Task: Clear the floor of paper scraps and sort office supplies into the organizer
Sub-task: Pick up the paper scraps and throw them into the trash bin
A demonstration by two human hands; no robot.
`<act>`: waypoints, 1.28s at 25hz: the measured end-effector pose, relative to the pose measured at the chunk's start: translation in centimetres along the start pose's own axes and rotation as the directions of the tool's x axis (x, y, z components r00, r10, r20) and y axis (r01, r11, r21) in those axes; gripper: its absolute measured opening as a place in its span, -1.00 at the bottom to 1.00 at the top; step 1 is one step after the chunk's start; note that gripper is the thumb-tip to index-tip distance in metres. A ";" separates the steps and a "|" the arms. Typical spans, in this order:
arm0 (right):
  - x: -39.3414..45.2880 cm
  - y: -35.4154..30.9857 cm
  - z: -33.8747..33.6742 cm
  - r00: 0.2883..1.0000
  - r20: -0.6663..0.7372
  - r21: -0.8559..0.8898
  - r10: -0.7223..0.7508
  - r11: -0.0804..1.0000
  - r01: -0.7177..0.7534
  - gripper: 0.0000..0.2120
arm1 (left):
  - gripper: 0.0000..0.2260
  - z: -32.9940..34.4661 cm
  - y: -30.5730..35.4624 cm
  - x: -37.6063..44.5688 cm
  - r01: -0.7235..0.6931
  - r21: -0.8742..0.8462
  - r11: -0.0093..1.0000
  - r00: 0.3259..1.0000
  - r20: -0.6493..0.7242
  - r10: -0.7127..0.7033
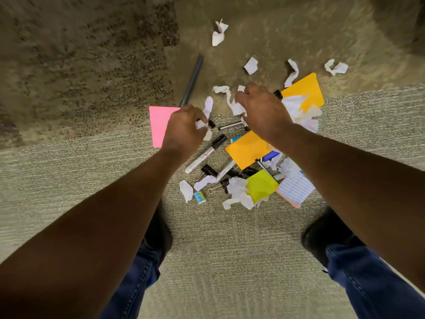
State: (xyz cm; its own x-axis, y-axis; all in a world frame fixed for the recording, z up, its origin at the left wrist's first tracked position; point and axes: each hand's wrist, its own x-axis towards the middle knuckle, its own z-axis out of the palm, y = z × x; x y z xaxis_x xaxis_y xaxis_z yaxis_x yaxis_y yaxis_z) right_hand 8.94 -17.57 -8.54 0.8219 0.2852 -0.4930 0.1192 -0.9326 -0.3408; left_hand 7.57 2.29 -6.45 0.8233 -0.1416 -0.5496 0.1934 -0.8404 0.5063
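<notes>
Both hands are working low over the litter on the carpet floor (218, 249). The left hand (184, 130) is curling its grip round a crumpled white scrap (208, 108). The right hand (262, 109) is clamping a bunch of torn paper (236, 107). More paper scraps (219, 33) are lying well apart toward the far carpet, others among the pile near the shoes.

Handling, judged: scraps are looking feather-light, soft, crushable; taking them anywhere by a pinch and bunching them should do. The markers (204, 155) are looking stiff and smooth, likely rolling; mid-barrel hold. Binder clips (212, 123) small, hard.

Sticky pads: pink (158, 125), orange (247, 150), green (262, 185). A small eraser box (199, 197) is showing print, too small to read. No organizer is in view.
</notes>
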 end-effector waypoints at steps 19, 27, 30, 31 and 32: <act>1.5 8.2 -4.4 0.900 -0.013 0.155 0.435 0.890 -0.428 -0.68 | -0.79 -2.7 6.7 12.8 -0.166 0.208 0.964 0.986 0.052 0.158; -2.1 6.6 -4.9 0.883 -0.139 0.499 0.448 0.802 -0.328 -0.77 | -0.88 -1.4 7.3 6.4 0.031 -0.103 0.994 0.993 -0.107 -0.042; -4.8 5.8 -5.6 0.850 -0.083 0.640 0.521 0.681 -0.355 -0.75 | -0.89 -1.7 8.8 3.5 0.204 -0.341 0.918 0.971 -0.052 -0.234; -5.8 5.6 -5.9 0.845 -0.044 0.691 0.534 0.627 -0.360 -0.78 | -0.88 -2.0 9.5 2.5 0.238 -0.376 0.896 0.963 -0.030 -0.269; -6.9 5.3 -6.3 0.844 -0.013 0.738 0.536 0.575 -0.353 -0.81 | -0.88 -2.3 10.1 1.5 0.264 -0.398 0.879 0.957 -0.003 -0.289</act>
State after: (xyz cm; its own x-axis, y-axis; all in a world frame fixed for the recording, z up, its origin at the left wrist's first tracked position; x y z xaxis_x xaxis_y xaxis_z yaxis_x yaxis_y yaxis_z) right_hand 7.44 -25.91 -1.88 0.7651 -0.2625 -0.5880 -0.6331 -0.4734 -0.6124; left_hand 12.00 -5.24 -0.60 0.7342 0.1090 -0.6701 0.5993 -0.5679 0.5643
